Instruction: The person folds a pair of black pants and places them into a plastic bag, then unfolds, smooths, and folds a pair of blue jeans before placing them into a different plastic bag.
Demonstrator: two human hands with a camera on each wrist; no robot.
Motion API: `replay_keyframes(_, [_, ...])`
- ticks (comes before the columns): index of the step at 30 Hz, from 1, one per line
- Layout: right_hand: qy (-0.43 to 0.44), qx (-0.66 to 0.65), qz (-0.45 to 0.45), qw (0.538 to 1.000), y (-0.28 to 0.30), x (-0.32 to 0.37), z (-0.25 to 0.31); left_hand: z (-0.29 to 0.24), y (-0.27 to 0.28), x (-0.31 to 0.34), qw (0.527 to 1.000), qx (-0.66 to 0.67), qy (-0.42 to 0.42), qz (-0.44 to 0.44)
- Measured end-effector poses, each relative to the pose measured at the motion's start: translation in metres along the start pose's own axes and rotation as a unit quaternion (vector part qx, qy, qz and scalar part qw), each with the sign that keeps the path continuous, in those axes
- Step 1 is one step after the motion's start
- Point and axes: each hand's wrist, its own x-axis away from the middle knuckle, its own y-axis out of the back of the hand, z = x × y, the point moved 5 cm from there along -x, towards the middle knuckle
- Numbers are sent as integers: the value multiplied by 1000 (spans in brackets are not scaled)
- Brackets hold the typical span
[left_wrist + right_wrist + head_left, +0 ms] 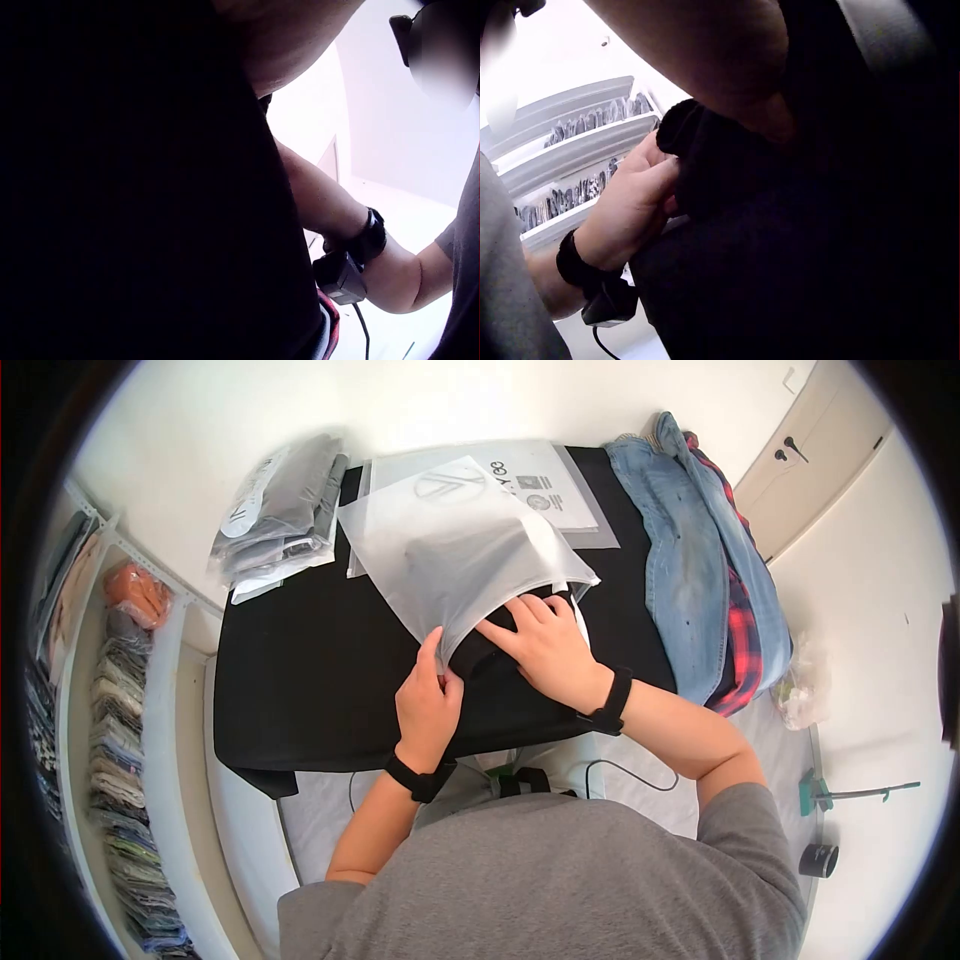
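A frosted plastic bag lies slanted over the table, a grey shape showing through it. Its open edge faces the person. My left hand pinches the near left corner of that opening between thumb and fingers. Black folded cloth stands up right at the left hand in the right wrist view. Across the opening, my right hand has its fingers spread, fingertips at the bag's edge over black cloth. A white strip shows beside those fingers. The left wrist view is mostly dark.
Behind lie flat printed bags on the black-covered table. Packed grey garments are stacked at left, blue jeans and a red plaid garment at right. Shelves with packed clothes line the left side.
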Motion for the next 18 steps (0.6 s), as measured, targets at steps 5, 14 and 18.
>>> replay_keyframes(5, [-78, 39, 7, 996, -21, -13, -2, -1, 0, 0, 999, -30, -36, -21])
replay_keyframes(14, [-211, 85, 26, 974, -69, -72, -15, -10, -4, -4, 990, -75, -119, 3])
replay_keyframes(18, [-281, 83, 53, 955, -80, -104, -15, -9, -3, -2, 994, 0, -113, 5])
